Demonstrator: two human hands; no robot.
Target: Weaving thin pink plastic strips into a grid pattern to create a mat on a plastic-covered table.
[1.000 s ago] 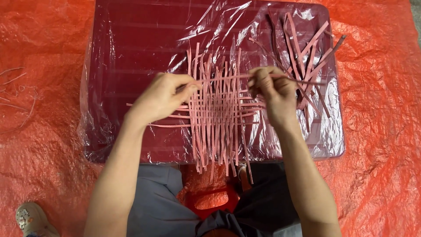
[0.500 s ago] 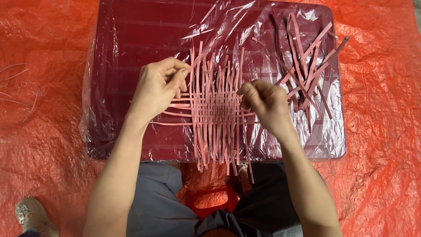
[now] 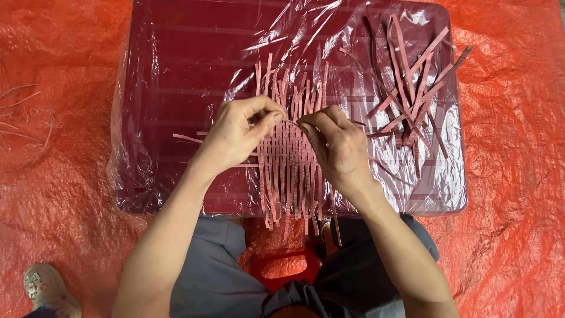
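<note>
Both hands meet over the middle of the weave: the left hand (image 3: 238, 132) pinches thumb to forefinger on the end of one thin strip (image 3: 292, 122), and the right hand (image 3: 336, 147) closes its fingertips on the same strip just beside it. A second ago the hands sat apart, one on each flank of the mat; half a second ago the right had slid nearer; now they have come together at its far-centre, so the work looks to have passed from steadying the sides to handling a single strand.

Orange tarp (image 3: 65, 176) covers the floor all round. On it sits the low dark-red bench (image 3: 176, 65) under crinkled clear plastic film (image 3: 306, 35). The woven mat of pink strips (image 3: 288, 171) lies directly beneath the pinch, its near ends hanging over the bench edge. A loose pile of spare strips (image 3: 412, 100) lies to the far right, well apart from both hands.
</note>
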